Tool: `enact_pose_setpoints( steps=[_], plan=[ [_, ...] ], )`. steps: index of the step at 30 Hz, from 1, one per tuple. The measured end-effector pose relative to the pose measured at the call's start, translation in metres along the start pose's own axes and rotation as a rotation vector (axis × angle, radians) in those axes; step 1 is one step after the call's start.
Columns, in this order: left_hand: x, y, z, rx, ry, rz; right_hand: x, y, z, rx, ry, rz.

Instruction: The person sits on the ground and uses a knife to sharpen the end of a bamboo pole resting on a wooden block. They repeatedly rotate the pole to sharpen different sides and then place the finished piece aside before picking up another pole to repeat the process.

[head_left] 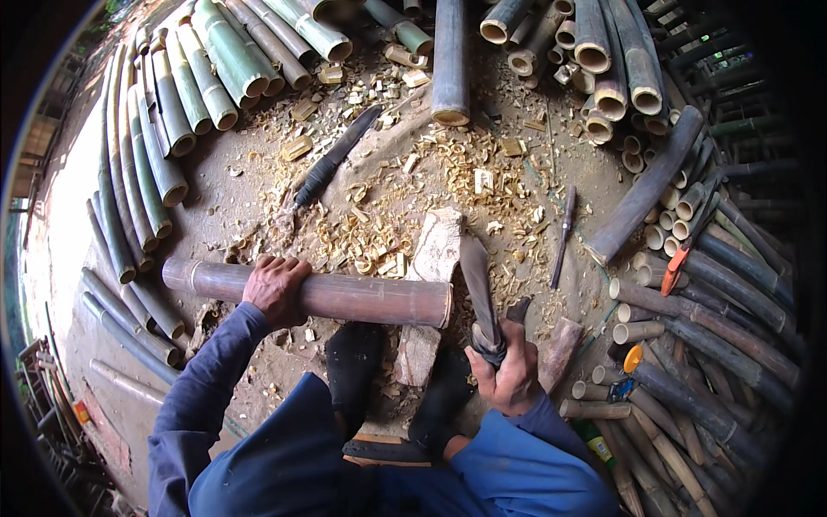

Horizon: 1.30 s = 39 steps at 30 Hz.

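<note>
On wood block point(433, 258), L hand point(276, 289) fingers grip bamboo pole point(345, 297), R hand point(508, 375) fingers clench machete point(479, 293).

Even, soft daylight, no hard shadows. Glare w/ blown-out ground at 9 o'clock. Strong fisheye bend + black vignette round rim; centre sharp.

Brownish bamboo pole point(345, 295) lies flat, left to right, its cut right end propped on a pale wood block point(431, 276). The long dark knife point(479, 289) stands blade-up just right of that block, tilted slightly left.
</note>
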State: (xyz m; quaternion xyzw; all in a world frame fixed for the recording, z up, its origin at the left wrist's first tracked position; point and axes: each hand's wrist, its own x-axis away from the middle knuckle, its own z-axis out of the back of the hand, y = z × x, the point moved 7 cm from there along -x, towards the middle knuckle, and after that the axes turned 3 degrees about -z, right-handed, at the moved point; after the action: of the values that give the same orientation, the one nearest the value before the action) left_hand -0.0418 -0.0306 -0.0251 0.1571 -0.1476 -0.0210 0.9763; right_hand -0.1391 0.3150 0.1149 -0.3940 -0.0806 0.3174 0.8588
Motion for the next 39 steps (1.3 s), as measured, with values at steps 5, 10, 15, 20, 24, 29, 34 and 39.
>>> enact_pose_setpoints(
  steps=[5, 10, 15, 20, 24, 29, 34, 39],
  plan=[
    [0.003, 0.009, -0.001, -0.014, 0.026, -0.037, 0.019, 0.090, -0.046, 0.354, -0.360, -0.407],
    [0.019, 0.006, -0.005, -0.074, 0.218, -0.009, -0.005, 0.010, -0.002, 0.113, -0.150, -0.205],
    [0.008, 0.017, -0.005, -0.038, 0.216, -0.034, 0.021, 0.063, -0.029, 0.203, -0.178, -0.343],
    [0.020, 0.006, -0.011, -0.079, 0.193, 0.001, 0.018, 0.064, -0.030, 0.223, -0.346, -0.421],
    [0.033, 0.007, -0.015, -0.135, 0.369, -0.030, 0.001, 0.004, 0.002, 0.046, -0.057, -0.109],
    [0.029, 0.014, -0.019, -0.169, 0.433, -0.057, 0.026, 0.093, -0.052, 0.431, -0.323, -0.431],
    [0.042, 0.010, -0.025, -0.225, 0.523, -0.019, 0.014, 0.050, -0.020, 0.133, -0.271, -0.372],
    [0.044, 0.015, -0.027, -0.255, 0.602, -0.007, 0.013, 0.012, -0.001, -0.028, 0.029, -0.019]
  ],
)
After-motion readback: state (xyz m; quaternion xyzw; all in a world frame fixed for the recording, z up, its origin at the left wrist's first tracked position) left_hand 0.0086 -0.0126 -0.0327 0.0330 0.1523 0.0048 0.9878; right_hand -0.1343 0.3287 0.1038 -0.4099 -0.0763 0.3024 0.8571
